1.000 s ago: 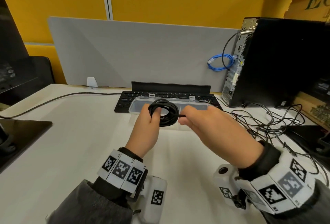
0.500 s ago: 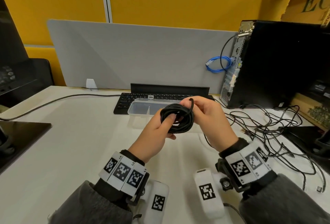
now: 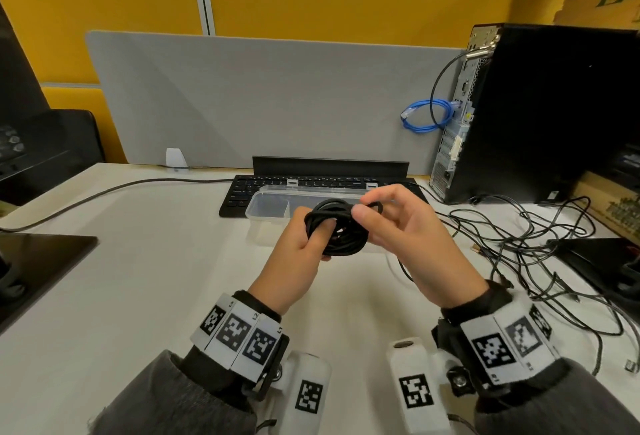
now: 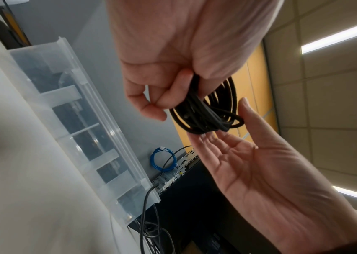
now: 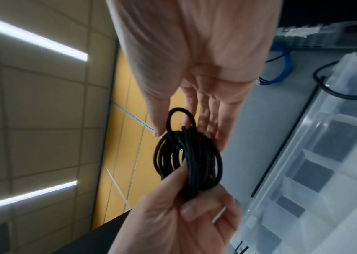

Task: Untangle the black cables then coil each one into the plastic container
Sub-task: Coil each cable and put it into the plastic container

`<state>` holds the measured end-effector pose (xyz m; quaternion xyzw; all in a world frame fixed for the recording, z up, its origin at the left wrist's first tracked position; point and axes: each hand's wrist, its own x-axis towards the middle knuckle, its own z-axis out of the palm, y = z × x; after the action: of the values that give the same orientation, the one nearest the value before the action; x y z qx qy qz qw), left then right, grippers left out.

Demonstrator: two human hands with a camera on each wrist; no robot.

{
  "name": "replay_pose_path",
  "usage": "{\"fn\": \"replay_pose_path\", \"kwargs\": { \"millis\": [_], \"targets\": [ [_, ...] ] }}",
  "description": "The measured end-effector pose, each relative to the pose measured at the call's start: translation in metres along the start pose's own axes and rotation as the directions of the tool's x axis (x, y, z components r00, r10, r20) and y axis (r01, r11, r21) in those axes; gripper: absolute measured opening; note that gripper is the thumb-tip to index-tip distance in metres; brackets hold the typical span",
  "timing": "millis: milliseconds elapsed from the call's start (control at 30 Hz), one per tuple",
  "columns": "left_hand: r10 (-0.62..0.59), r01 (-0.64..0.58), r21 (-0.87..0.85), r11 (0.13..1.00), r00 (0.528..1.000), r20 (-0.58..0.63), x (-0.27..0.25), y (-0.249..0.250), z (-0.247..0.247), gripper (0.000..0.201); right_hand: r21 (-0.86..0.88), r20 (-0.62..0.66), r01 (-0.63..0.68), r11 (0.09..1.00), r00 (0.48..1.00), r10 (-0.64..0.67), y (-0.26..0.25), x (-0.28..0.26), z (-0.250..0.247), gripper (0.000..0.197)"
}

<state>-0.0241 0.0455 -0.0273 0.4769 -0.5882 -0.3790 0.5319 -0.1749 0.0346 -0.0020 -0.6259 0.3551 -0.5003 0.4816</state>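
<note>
A black cable wound into a coil (image 3: 341, 230) hangs in the air in front of the clear plastic container (image 3: 270, 192). My left hand (image 3: 322, 237) grips the coil with the thumb pushed through its middle. My right hand (image 3: 367, 207) pinches a small loop of the cable end at the top of the coil between thumb and forefinger, its other fingers straight. The left wrist view shows the coil (image 4: 206, 113) under my curled left fingers, with the right palm (image 4: 260, 163) below. In the right wrist view the small loop stands above the coil (image 5: 190, 159), beside the divided container (image 5: 325, 154).
More black cables (image 3: 519, 244) lie tangled on the white desk to the right, beside a black PC tower (image 3: 554, 105) with a blue cable (image 3: 426, 115). A keyboard (image 3: 239, 192) sits behind the container. A dark monitor base (image 3: 34, 254) is at the left.
My right hand turned from palm-down beside the coil to over its top, bringing the cable end round it. The coil came slightly closer to me.
</note>
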Motion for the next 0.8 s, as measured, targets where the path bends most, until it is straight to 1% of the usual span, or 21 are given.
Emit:
{"fn": "replay_pose_path", "kwargs": {
  "millis": [67, 100, 233, 300, 433, 500, 567, 633, 700, 800],
  "targets": [
    [0.020, -0.020, -0.044, 0.999, 1.000, -0.012, -0.002, 0.002, 0.001, 0.007, 0.008, -0.047, 0.035, 0.999, 0.998, -0.034, 0.002, 0.002, 0.000, 0.013],
    [0.022, -0.023, -0.062, 0.998, 1.000, -0.015, -0.002, 0.002, 0.002, 0.008, 0.021, -0.043, 0.038, 0.999, 0.998, -0.037, 0.003, 0.003, -0.001, 0.014],
    [-0.013, 0.004, -0.138, 0.990, 0.998, -0.066, -0.001, 0.003, 0.000, 0.008, 0.066, 0.044, 0.081, 0.995, 0.996, -0.084, 0.007, -0.003, -0.003, 0.032],
    [-0.028, 0.016, -0.137, 0.990, 0.996, -0.087, 0.000, 0.003, -0.001, 0.011, 0.057, 0.062, 0.094, 0.994, 0.993, -0.098, 0.010, -0.004, 0.000, 0.040],
    [-0.060, 0.047, -0.154, 0.987, 0.995, -0.080, 0.000, 0.003, 0.000, 0.015, 0.033, 0.065, 0.107, 0.994, 0.992, -0.109, 0.011, -0.005, 0.003, 0.048],
    [-0.084, 0.069, -0.180, 0.981, 0.994, -0.075, 0.001, 0.002, 0.000, 0.017, 0.011, 0.065, 0.115, 0.993, 0.991, -0.115, 0.011, -0.006, 0.003, 0.046],
    [-0.109, 0.097, -0.196, 0.976, 0.993, -0.051, 0.001, 0.001, 0.001, 0.021, 0.021, 0.035, 0.112, 0.993, 0.993, -0.113, 0.013, -0.006, 0.004, 0.039],
    [-0.123, 0.121, -0.215, 0.969, 0.992, 0.003, 0.000, 0.001, 0.002, 0.019, 0.061, -0.013, 0.095, 0.994, 0.995, -0.094, 0.016, -0.004, 0.003, 0.037],
    [-0.130, 0.142, -0.252, 0.957, 0.989, 0.065, -0.001, 0.002, 0.002, 0.018, 0.107, -0.045, 0.068, 0.992, 0.997, -0.064, 0.019, -0.003, 0.002, 0.038],
    [-0.122, 0.158, -0.308, 0.938, 0.983, 0.135, -0.002, 0.002, 0.001, 0.019, 0.225, -0.042, 0.027, 0.974, 0.999, -0.018, 0.021, -0.002, 0.001, 0.043]
  ]
}}
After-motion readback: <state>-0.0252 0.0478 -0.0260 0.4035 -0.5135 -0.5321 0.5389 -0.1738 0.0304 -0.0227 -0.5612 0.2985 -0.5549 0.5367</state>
